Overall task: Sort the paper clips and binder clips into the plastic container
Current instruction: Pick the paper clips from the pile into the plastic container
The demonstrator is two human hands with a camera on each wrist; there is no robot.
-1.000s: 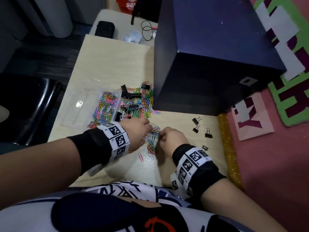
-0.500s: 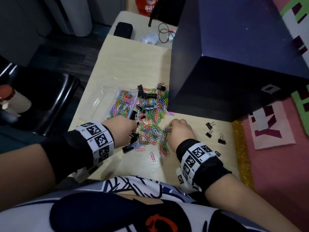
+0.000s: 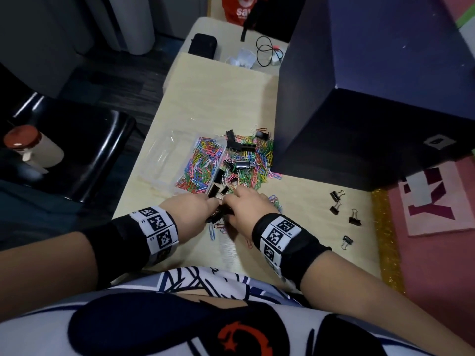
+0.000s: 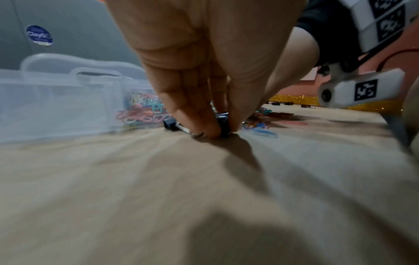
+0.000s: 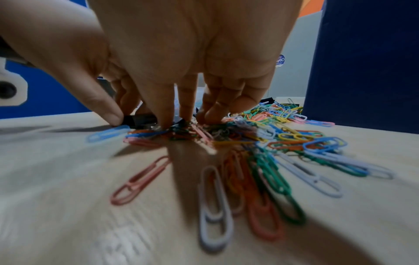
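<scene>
Head view: both hands pinching black binder clips amid bright multicoloured paper clips.

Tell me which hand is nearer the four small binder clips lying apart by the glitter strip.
Right. The right hand works at the pile just left of the four small binder clips; the left hand is farther left, beside the plastic container.

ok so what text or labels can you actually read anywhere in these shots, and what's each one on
"sav": white letters, cut off by the frame edge, on the red bag beyond the table.
Round blue sticker on the grey surface behind the plastic container: white wording too blurred to read for sure.
"GO": partly hidden, on a round blue sticker seen in the right wrist view.
Wristbands: only square black-and-white marker codes, their tiny characters unreadable.
Pink mat: cut-out shapes, no readable word.
</scene>
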